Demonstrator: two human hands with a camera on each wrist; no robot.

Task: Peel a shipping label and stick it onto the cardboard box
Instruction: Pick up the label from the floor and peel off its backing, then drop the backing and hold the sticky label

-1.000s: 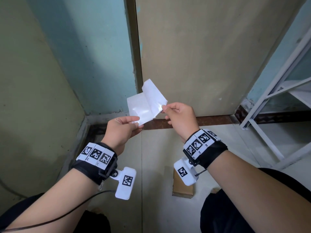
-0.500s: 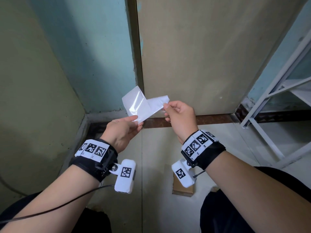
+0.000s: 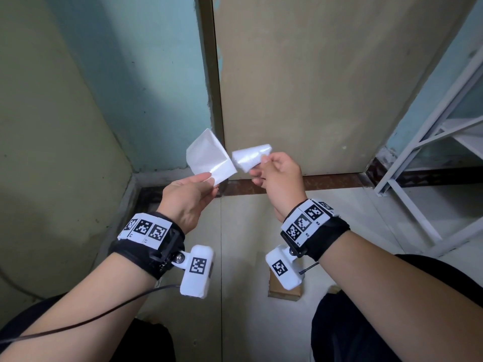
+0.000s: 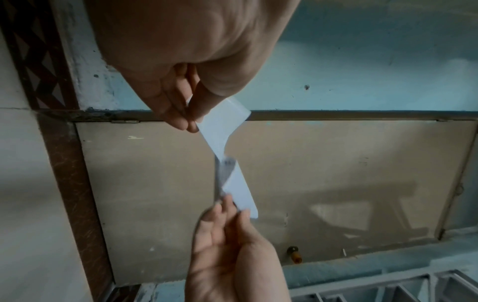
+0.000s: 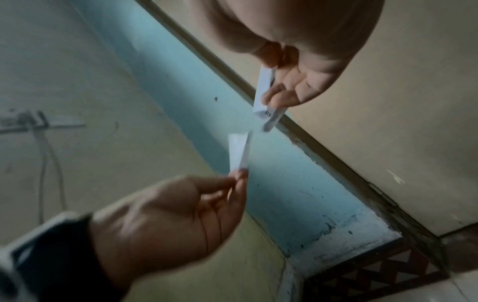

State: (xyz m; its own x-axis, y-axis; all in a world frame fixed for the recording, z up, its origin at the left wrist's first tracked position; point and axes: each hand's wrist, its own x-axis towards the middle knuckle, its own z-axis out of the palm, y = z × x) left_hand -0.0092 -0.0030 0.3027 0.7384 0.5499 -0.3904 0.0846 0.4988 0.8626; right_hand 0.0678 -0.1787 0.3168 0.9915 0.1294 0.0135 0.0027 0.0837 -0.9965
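Observation:
My left hand [image 3: 211,180] pinches the lower corner of a glossy white backing sheet [image 3: 209,158], held up in front of the wall. My right hand [image 3: 264,159] pinches the curled white shipping label [image 3: 248,158], whose tip lies right next to the backing's edge. In the right wrist view a small gap shows between the printed label [image 5: 261,90] and the backing [image 5: 239,151]. The left wrist view shows the backing [image 4: 222,126] and the label [image 4: 240,190] overlapping. A brown cardboard box [image 3: 285,291] lies on the floor under my right wrist, partly hidden by the wrist camera.
A beige door [image 3: 313,74] and a blue-green wall [image 3: 156,74] stand close ahead. A white metal rack [image 3: 431,152] fills the right side. A cable [image 3: 104,312] trails from my left wrist. My dark-trousered legs lie at the bottom, over a pale tiled floor [image 3: 243,231].
The label has peeled off the backing. My right hand pulled it right while my left hand drew the backing left, so the two pieces now sit side by side.

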